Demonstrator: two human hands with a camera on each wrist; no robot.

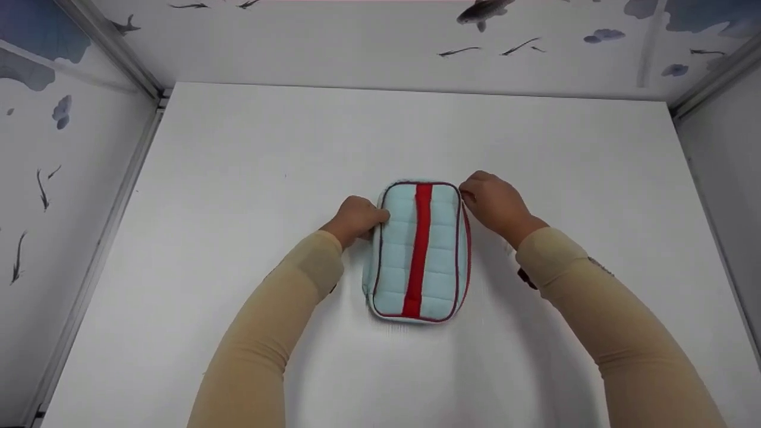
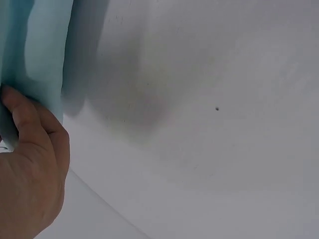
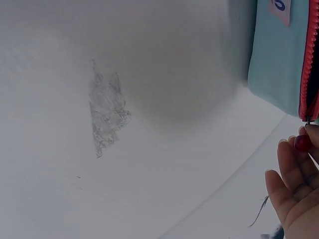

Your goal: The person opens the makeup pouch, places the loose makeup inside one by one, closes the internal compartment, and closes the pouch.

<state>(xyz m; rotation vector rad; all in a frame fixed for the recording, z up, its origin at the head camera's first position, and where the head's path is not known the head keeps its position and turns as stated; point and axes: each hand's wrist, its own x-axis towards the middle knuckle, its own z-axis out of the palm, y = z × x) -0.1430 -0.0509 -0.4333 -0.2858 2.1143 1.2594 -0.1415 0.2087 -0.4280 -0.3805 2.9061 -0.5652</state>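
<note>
A light blue quilted zip pouch with a red stripe and dark red piping stands near the middle of the white table. My left hand grips its left side, thumb over the front edge and fingers behind. At the upper right corner, my right hand pinches the zipper pull, which ends in a red bead. The red zipper runs along the pouch's right side; a dark gap shows between its teeth. Close by the zipper is a pale label with blue print.
White panels with fish and plant prints border the table at the back and left, and a plain panel stands on the right. A grey scuffed patch marks the table surface near the pouch.
</note>
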